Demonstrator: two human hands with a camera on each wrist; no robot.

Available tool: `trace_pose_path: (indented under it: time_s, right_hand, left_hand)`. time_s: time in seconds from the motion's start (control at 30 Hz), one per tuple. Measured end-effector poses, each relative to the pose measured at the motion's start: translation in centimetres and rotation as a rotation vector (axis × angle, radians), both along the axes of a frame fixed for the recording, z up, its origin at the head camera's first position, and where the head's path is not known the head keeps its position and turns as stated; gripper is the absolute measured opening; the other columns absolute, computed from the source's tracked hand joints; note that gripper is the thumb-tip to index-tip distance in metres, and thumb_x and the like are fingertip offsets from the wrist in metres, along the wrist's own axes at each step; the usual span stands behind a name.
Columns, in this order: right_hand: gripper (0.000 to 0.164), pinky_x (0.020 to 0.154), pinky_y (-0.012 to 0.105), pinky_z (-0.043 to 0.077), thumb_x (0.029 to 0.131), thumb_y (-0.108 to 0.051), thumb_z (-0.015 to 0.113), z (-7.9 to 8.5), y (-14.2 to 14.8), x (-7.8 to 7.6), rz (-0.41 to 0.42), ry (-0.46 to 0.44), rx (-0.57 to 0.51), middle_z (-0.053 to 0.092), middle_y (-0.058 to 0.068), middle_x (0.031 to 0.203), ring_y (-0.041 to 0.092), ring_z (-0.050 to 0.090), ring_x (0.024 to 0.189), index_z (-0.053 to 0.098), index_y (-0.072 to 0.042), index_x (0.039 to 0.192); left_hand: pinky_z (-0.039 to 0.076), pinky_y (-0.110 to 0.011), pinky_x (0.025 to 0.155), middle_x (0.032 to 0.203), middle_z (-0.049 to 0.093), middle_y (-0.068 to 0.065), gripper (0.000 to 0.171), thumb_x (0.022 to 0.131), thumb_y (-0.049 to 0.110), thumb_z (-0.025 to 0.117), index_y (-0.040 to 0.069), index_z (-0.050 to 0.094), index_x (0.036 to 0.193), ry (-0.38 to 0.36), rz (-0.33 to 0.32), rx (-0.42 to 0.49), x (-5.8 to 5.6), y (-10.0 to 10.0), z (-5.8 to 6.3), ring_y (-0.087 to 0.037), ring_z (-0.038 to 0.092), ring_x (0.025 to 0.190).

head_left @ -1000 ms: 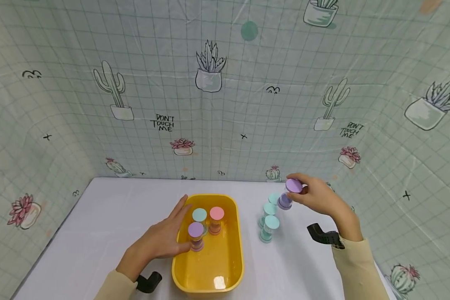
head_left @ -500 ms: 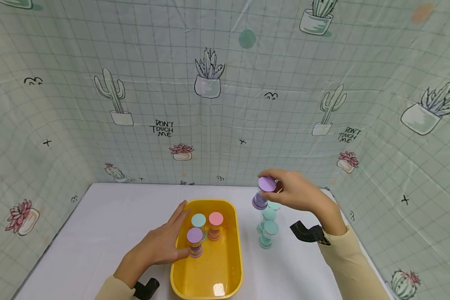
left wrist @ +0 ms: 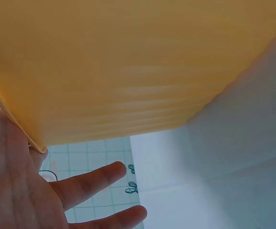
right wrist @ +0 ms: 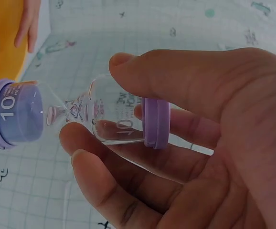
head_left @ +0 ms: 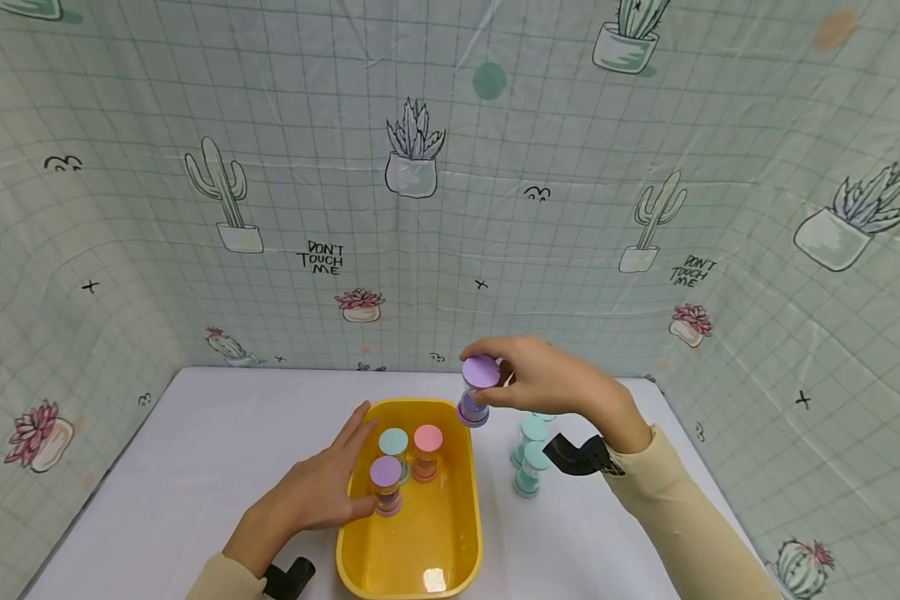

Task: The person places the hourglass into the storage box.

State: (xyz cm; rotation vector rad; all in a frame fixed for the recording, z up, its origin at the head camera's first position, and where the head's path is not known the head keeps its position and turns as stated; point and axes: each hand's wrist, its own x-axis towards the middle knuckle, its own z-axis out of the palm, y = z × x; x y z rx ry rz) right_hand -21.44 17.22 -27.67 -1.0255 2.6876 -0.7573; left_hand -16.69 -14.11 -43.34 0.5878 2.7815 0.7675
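Note:
My right hand (head_left: 551, 379) grips a purple-capped sand timer (head_left: 481, 372) near the tray's back right corner. In the right wrist view, my thumb and fingers wrap its clear glass (right wrist: 121, 112), marked 10, with purple sand at the far end. My left hand (head_left: 311, 490) rests on the left rim of a yellow tray (head_left: 405, 554), fingers extended along the edge and thumb over it. Inside the tray stand a second purple timer (head_left: 386, 472), a teal timer (head_left: 393, 442) and a pink timer (head_left: 428, 438). In the left wrist view, the tray's outer wall (left wrist: 128, 71) fills the top.
Teal timers (head_left: 534, 457) stand on the white table to the right of the tray, partly hidden by my right hand and wrist strap. Cloth with cactus prints (head_left: 412, 275) hangs behind and on both sides of the table (head_left: 217, 433).
My right hand has carried the purple sand timer left, from beside the teal timers to near the tray's right rim. My left hand stays at the tray's left edge.

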Motion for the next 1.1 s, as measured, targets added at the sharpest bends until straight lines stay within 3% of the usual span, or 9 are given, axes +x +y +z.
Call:
trace_pose_path:
  time_s: [0.27, 0.6, 1.1]
  right_hand:
    - [0.039, 0.08, 0.024, 0.058, 0.094, -0.02, 0.075, 0.1, -2.0, -0.1, 0.096, -0.004, 0.017, 0.07, -0.003, 0.108, 0.009, 0.068, 0.089, 0.064, -0.011, 0.131]
    - [0.034, 0.078, 0.022, 0.057, 0.092, -0.022, 0.076, -1.6, -4.4, -0.5, 0.176, -0.044, 0.067, 0.069, -0.004, 0.104, 0.008, 0.065, 0.084, 0.066, -0.014, 0.124]
    - [0.028, 0.081, 0.02, 0.054, 0.089, -0.01, 0.075, -4.0, -6.7, -1.2, 0.265, -0.144, 0.199, 0.069, -0.004, 0.107, 0.009, 0.061, 0.09, 0.068, -0.012, 0.116]
  left_hand:
    - [0.059, -0.063, 0.082, 0.176, -0.002, 0.003, 0.103, 0.078, 0.04, 0.071, 0.015, 0.021, 0.166, -0.008, -0.005, 0.003, 0.1, -0.2, 0.1, -0.04, 0.065, 0.119]
    - [0.058, -0.064, 0.086, 0.175, -0.003, 0.005, 0.104, 0.079, 0.04, 0.071, 0.018, 0.019, 0.166, -0.036, -0.002, 0.001, -0.4, -0.1, -0.2, -0.039, 0.064, 0.122]
    - [0.059, -0.061, 0.083, 0.175, -0.005, 0.007, 0.104, 0.08, 0.04, 0.071, 0.019, 0.017, 0.167, -0.02, -0.003, 0.001, -0.4, -0.2, -0.3, -0.035, 0.066, 0.116]
